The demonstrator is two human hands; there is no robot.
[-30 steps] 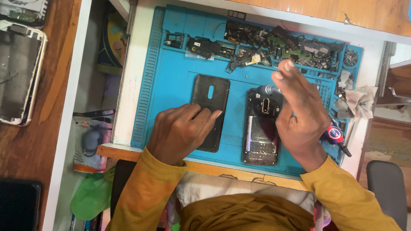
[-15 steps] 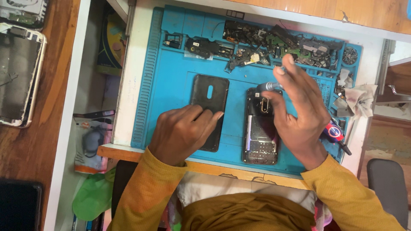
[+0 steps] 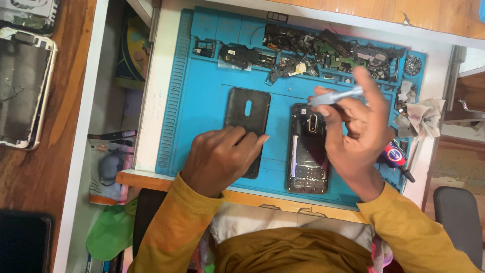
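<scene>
**Right hand raises a slim grey tool over an opened phone**

Firmly pinched between thumb and fingertips, a slim pale grey pen-shaped tool (image 3: pixel 336 96) sits in the grip of the right hand (image 3: pixel 356 136), lying nearly level with its tip pointing left. That hand hovers above the upper half of a black opened smartphone with its inner parts exposed (image 3: pixel 307 151), which lies flat on a blue silicone work mat (image 3: pixel 202 101). Just beside the phone, to its left, lies a flat dark grey phone back cover with an oval cut-out (image 3: pixel 246 119). The left hand (image 3: pixel 220 159) rests on the lower part of this cover, fingers loosely curled and pressing down rather than closing round it. Along the far edge of the mat sits a row of small dark phone components (image 3: pixel 323 53). A crumpled whitish cloth (image 3: pixel 422 119) lies at the mat's right edge, and a red-and-blue-handled tool (image 3: pixel 396 156) lies near the right wrist. The mat covers a white tabletop (image 3: pixel 151 101).
</scene>
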